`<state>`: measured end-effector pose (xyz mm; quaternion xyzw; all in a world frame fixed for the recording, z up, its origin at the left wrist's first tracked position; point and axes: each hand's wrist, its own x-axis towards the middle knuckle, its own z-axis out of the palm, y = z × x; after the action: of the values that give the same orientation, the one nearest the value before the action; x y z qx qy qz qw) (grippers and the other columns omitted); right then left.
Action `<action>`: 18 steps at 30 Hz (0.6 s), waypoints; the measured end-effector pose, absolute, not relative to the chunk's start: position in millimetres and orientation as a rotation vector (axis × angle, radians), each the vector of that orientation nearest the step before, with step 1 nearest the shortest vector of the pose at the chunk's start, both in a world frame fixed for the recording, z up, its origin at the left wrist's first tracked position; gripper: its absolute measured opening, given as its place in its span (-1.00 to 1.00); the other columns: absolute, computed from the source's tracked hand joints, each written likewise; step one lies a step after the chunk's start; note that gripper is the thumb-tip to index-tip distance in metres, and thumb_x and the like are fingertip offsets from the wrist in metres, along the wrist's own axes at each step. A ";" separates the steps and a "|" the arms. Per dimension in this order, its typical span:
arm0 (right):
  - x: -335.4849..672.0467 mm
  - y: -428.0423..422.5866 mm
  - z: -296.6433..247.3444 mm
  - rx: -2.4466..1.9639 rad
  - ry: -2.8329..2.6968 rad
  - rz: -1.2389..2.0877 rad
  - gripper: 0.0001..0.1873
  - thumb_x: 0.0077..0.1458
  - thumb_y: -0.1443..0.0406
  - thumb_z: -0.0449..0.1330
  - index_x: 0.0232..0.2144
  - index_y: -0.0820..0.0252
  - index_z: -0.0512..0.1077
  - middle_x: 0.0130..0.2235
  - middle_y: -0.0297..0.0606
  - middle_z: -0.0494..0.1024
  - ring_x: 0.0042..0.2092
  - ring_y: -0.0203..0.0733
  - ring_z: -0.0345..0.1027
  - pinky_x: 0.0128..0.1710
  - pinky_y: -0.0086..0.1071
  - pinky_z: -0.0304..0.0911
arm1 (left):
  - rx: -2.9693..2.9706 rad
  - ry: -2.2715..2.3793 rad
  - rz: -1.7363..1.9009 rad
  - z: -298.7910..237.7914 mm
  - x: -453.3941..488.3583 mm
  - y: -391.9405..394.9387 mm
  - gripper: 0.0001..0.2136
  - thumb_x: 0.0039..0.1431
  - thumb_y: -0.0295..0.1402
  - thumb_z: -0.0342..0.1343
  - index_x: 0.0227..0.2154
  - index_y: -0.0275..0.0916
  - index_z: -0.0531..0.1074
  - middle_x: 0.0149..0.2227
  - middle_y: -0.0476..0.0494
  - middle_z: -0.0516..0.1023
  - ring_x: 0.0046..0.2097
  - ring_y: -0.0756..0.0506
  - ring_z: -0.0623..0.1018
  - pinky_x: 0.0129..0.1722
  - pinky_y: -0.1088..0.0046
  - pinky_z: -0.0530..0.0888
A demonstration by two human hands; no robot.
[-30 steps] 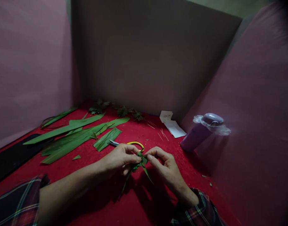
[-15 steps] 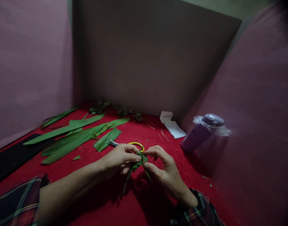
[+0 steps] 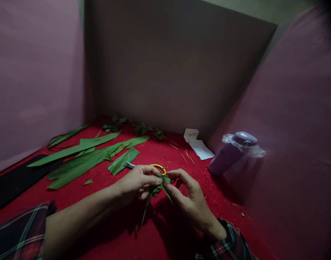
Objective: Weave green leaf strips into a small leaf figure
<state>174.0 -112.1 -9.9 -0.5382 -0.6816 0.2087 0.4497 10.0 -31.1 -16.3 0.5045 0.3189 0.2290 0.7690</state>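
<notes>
Between my two hands is a small folded piece of green leaf (image 3: 158, 188), with thin strips hanging down from it. My left hand (image 3: 138, 183) pinches it between thumb and fingers from the left. From the right, the thumb and forefinger of my right hand (image 3: 185, 193) close on its edge. Just behind my hands lie scissors with a yellow handle (image 3: 162, 168); my left hand hides part of them, and their metal blade tips rest by a cut leaf piece (image 3: 124, 161).
Long green leaves (image 3: 84, 164) lie at the left beside a black flat object (image 3: 16, 184). Leafy sprigs (image 3: 142, 129) line the back wall. Thin sticks (image 3: 187, 156), white papers (image 3: 201, 149) and a purple bottle (image 3: 226, 157) with clear plastic around its top stand or lie at the right.
The right thumb and forefinger have shifted slightly at the edge of the folded leaf. The left hand keeps its pinch; otherwise things look almost the same.
</notes>
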 end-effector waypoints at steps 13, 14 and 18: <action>173.2 -112.6 -8.7 -1.296 -1.733 0.487 -0.90 0.11 0.33 0.12 -0.27 0.16 0.39 -0.29 -0.28 0.45 -0.31 -0.25 0.29 -0.32 -0.37 0.20 | 1.207 0.662 0.495 -15.0 9.5 -31.4 -0.85 -0.09 -0.36 0.20 -0.46 -0.29 0.38 -0.68 0.08 0.38 -0.76 0.14 0.23 -0.78 0.64 0.05; 173.1 -112.7 -8.8 -1.292 -1.732 0.486 -0.90 0.11 0.33 0.12 -0.28 0.16 0.39 -0.30 -0.28 0.45 -0.32 -0.25 0.29 -0.33 -0.37 0.20 | 1.204 0.662 0.491 -15.2 9.5 -31.4 -0.85 -0.09 -0.36 0.20 -0.46 -0.29 0.37 -0.69 0.08 0.36 -0.77 0.14 0.22 -0.78 0.64 0.05; 173.3 -112.5 -10.4 -1.303 -1.711 0.476 -0.92 0.09 0.34 0.12 -0.31 0.16 0.39 -0.31 -0.29 0.44 -0.33 -0.25 0.29 -0.33 -0.37 0.21 | 1.200 0.666 0.487 -15.9 9.7 -31.2 -0.85 -0.10 -0.35 0.21 -0.46 -0.28 0.38 -0.70 0.10 0.36 -0.77 0.14 0.21 -0.78 0.65 0.06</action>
<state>173.3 -112.5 -10.4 -0.5276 -0.6926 0.1926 0.4526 9.7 -31.2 -15.9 0.5484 0.3043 0.2227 0.7463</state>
